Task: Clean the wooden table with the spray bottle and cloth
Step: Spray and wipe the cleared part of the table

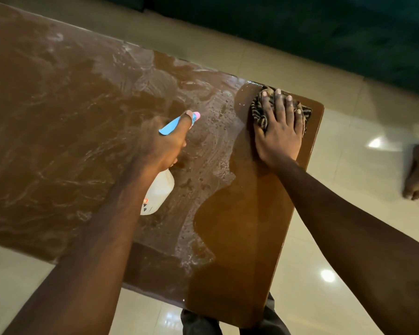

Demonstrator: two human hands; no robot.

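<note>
Left hand (162,143), fingers curled round the neck of a white spray bottle (159,192) held over the foam-streaked wooden desk (240,238). Right hand (279,134), fingers spread flat, presses a striped cloth (259,114) at the desk's far-right corner.
</note>
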